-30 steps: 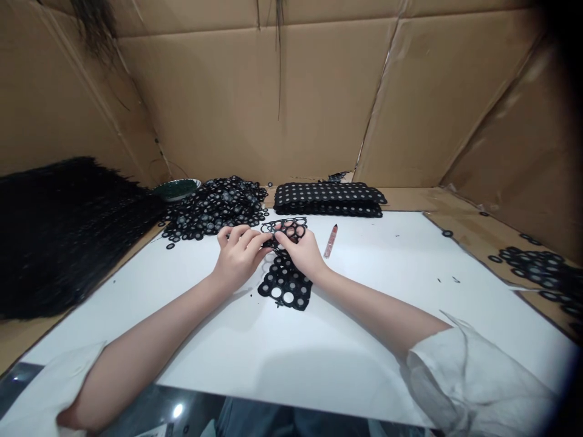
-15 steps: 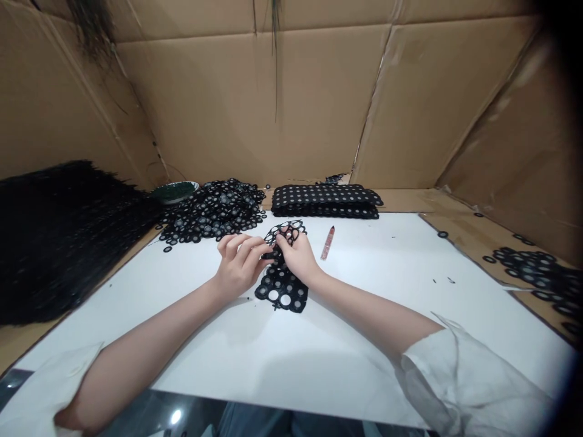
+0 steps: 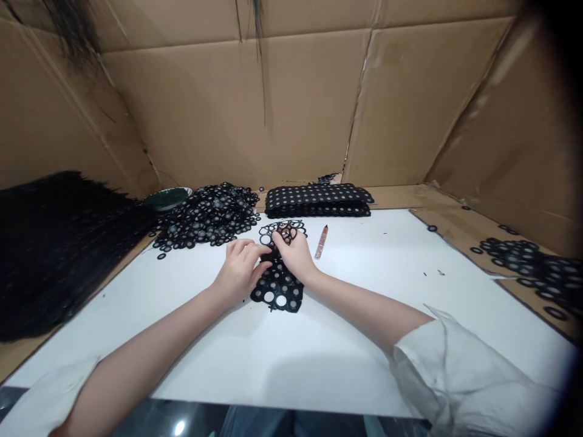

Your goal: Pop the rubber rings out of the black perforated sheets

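A black sheet of joined rings (image 3: 276,285) lies on the white board in front of me, its far end under my fingers. My right hand (image 3: 295,252) is closed, the thumb pinching the upper part of the sheet, where open black loops stick out past the fingers. On the left edge of the same piece is my left hand (image 3: 239,267), thumb and index fingertip apart and close to the black rings. Whether anything small sits between those fingertips cannot be made out.
Behind are a heap of loose black rings (image 3: 207,215), a green dish (image 3: 167,198) and folded dotted sheets (image 3: 319,200). A red pencil-shaped item (image 3: 321,241) lies right of my hands. Black fibres (image 3: 64,249) fill the far left; more rings (image 3: 528,261) lie at right.
The view has shifted slightly, moving the scene left. My left thumb and index finger have spread apart; the dark bit seen between them earlier no longer shows. My right hand keeps its grip.
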`<state>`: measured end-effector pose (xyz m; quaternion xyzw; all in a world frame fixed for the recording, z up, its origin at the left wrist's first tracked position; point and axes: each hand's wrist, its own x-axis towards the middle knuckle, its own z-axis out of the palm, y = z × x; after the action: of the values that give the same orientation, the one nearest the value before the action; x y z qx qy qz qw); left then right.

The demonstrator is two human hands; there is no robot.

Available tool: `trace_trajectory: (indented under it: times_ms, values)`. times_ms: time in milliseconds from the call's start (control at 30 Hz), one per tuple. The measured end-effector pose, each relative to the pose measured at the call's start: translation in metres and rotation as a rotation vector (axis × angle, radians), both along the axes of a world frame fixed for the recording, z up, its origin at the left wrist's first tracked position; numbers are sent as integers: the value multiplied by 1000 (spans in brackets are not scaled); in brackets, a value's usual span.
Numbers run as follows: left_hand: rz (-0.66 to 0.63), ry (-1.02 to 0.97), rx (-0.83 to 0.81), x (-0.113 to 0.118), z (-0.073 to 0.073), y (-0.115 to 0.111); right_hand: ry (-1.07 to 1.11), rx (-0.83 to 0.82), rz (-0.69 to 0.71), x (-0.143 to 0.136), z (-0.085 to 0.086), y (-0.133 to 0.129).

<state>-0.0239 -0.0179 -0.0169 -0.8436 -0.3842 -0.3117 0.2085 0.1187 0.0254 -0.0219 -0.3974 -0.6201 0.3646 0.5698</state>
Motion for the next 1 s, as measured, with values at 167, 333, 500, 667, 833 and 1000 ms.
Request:
trace_trajectory:
  times_ms: [167,333,500,667,833,1000]
  values:
    - [89,-14,-1,-1,-2,2,35,26,48,0,-1,0]
    - [81,84,166,-1,0,1,62,10,77,0,-2,4]
    - [114,127,174,1,0,0,107,-30,71,0,-3,8]
    - [178,148,171,4,-2,-1,58,-55,78,0,-4,12]
    - [24,101,200,7,-4,-5,25,-75,71,-2,-3,8]
    - [-115,-46,277,10,-1,-20,7,-112,20,-2,-7,11]
